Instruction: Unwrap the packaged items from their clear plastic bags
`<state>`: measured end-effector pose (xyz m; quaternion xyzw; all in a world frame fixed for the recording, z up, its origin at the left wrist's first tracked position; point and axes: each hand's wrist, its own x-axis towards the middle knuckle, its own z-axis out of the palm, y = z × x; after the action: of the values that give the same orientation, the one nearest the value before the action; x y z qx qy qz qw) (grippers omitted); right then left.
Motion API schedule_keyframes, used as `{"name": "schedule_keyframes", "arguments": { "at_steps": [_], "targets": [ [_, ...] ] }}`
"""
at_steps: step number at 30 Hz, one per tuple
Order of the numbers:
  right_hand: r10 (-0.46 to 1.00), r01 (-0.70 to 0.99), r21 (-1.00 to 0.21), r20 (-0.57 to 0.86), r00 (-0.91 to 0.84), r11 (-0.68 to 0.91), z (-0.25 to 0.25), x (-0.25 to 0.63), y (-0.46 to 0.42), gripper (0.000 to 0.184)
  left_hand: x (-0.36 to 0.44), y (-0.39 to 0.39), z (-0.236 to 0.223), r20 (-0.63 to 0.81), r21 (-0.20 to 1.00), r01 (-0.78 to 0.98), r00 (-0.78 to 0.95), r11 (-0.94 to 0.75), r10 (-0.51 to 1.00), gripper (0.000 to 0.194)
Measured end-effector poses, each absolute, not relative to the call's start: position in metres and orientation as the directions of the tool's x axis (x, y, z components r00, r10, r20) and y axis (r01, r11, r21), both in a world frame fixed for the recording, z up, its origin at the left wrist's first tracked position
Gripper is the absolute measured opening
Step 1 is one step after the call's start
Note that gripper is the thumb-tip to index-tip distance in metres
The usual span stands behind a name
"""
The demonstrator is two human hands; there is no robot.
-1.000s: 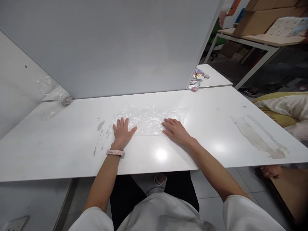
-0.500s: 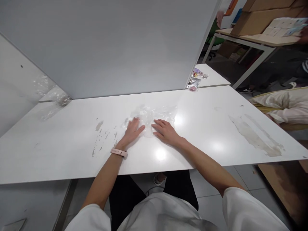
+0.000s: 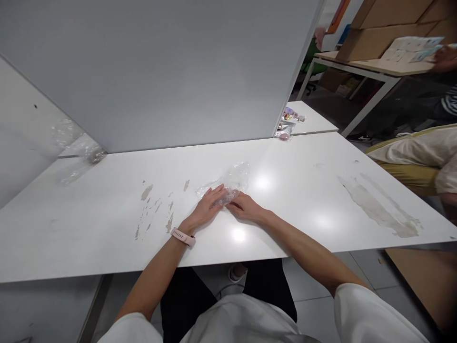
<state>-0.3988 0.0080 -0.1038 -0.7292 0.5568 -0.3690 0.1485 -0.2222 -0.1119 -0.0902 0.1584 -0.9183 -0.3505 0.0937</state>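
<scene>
A crumpled piece of clear plastic film (image 3: 237, 175) lies bunched on the white table (image 3: 285, 190) in front of me. My left hand (image 3: 209, 206) is closed on its near left side, fingers together and pressed into the folds. From the right, my right hand (image 3: 246, 207) grips the near edge with curled fingers, partly hidden by the film. The two hands almost meet, with a wad of plastic between them. Part of the film spreads past my fingertips, away from me.
A tall grey panel (image 3: 185, 76) stands along the table's back. More clear plastic (image 3: 84, 152) lies at the back left, and small packaged items (image 3: 285, 127) at the back right. Another person's sleeve (image 3: 421, 145) is at the right, near a desk with cardboard boxes (image 3: 378, 38).
My hands have come closer together and bunched up the film, which was spread wider under flat, open fingers. The view has shifted slightly.
</scene>
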Motion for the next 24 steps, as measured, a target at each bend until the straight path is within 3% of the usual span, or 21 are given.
{"name": "schedule_keyframes", "arguments": {
  "at_steps": [14,19,24],
  "targets": [
    [-0.94,-0.685,-0.662,0.325,0.102,-0.303,-0.106,-0.396,0.013,0.021,-0.223,-0.114,-0.098,0.199,0.799,-0.104,-0.884,0.593,-0.423,0.053],
    [-0.899,-0.619,-0.699,0.437,0.027,-0.358,-0.107,-0.388,0.015,0.017,-0.223,-0.108,-0.09,0.196,0.875,-0.09,-0.832,0.475,-0.518,0.039],
    [-0.738,-0.665,-0.623,0.657,-0.158,-0.413,-0.097,-0.385,0.018,0.016,-0.223,-0.111,-0.089,0.262,0.909,-0.028,-0.739,0.416,-0.621,0.034]
  ]
}}
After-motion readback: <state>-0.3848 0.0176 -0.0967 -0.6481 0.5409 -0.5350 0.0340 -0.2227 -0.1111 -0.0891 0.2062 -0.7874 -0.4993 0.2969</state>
